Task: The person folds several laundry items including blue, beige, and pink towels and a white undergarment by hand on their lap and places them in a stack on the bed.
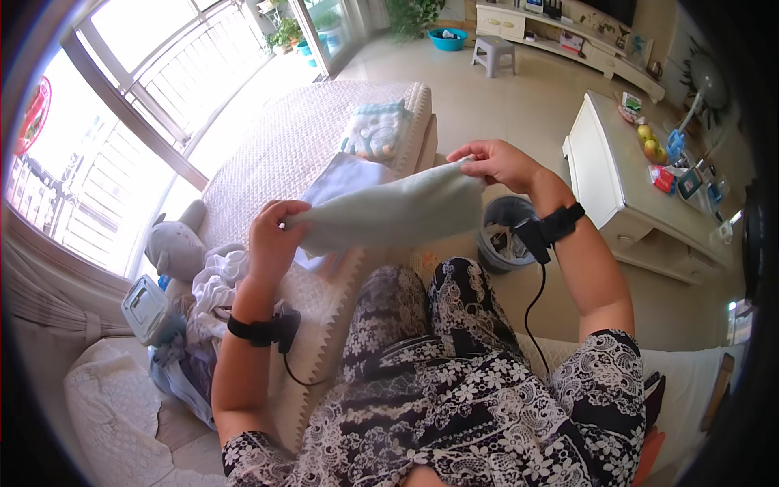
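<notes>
A pale green cloth (395, 213), perhaps a towel, is stretched in the air between my two hands above my knees. My left hand (275, 234) pinches its left end between thumb and fingers. At the upper right corner, my right hand (502, 165) grips the edge in the same way. Behind and partly hidden by it, a light blue cloth (347, 176) lies on the quilted seat cover (274, 134). Farther back on the cover rests a folded patterned towel (377, 128). Each of my wrists wears a black strap with a cable.
A grey stuffed toy (176, 246), crumpled clothes (213, 292) and a lidded plastic box (146, 310) sit at the left. On the right, a waste bin (508, 259) stands by a white coffee table (645, 201) bearing fruit (650, 146). A grey stool (494, 53) is farther off.
</notes>
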Action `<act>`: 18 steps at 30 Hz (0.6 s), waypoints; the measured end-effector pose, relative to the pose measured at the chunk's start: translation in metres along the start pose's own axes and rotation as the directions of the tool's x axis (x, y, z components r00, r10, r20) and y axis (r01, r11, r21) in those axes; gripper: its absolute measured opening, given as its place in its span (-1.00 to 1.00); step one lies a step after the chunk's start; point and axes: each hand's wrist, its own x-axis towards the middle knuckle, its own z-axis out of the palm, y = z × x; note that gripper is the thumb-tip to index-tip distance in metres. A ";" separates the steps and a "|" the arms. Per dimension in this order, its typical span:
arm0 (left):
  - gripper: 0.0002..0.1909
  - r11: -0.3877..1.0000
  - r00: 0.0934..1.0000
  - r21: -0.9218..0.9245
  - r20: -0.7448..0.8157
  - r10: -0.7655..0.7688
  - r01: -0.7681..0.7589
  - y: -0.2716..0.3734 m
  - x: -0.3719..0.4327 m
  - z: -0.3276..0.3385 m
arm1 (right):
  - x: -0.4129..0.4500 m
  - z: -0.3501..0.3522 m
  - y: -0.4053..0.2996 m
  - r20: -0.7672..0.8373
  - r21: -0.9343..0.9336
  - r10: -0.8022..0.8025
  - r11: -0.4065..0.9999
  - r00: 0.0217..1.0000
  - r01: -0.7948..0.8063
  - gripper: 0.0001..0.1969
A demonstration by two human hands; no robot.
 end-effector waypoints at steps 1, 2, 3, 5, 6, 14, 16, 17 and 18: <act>-0.72 0.993 0.995 -0.101 0.077 -0.061 0.069 0.001 -0.003 -0.002 | -0.009 0.000 -0.001 0.022 0.048 0.030 0.998 0.999 -0.031 -0.69; -0.72 0.970 0.981 -0.196 0.158 -0.113 0.143 0.005 -0.005 -0.004 | -0.020 0.001 -0.003 0.027 0.041 0.032 0.999 0.999 -0.033 -0.71; -0.72 0.969 0.980 -0.199 0.163 -0.117 0.149 0.015 -0.006 -0.009 | -0.031 -0.001 -0.003 0.028 0.041 0.039 0.998 0.999 -0.040 -0.71; -0.71 0.936 0.921 -0.226 0.344 -0.183 0.270 0.033 -0.010 -0.017 | -0.048 -0.005 0.001 0.091 0.090 0.047 0.994 0.995 -0.055 -0.73; -0.69 0.917 0.903 -0.260 0.387 -0.187 0.301 0.030 -0.013 -0.018 | -0.058 0.000 -0.001 0.048 0.098 0.070 0.992 0.996 -0.074 -0.76; -0.58 0.888 0.810 -0.234 0.544 -0.219 0.397 -0.019 -0.025 0.053 | -0.057 0.008 0.123 0.016 0.170 0.280 0.945 0.960 -0.279 -0.75; -0.46 0.861 0.790 -0.233 0.553 -0.266 0.453 -0.071 -0.047 0.096 | -0.044 0.026 0.181 -0.088 -0.015 0.205 0.978 0.975 -0.207 -0.73; -0.40 0.831 0.789 -0.289 0.559 -0.256 0.475 -0.094 -0.061 0.115 | -0.041 0.028 0.211 -0.106 -0.097 0.180 0.977 0.978 -0.190 -0.71; -0.25 0.738 0.738 -0.347 0.609 -0.291 0.578 -0.095 -0.069 0.124 | -0.043 0.034 0.224 -0.130 0.012 0.249 0.968 0.960 -0.250 -0.70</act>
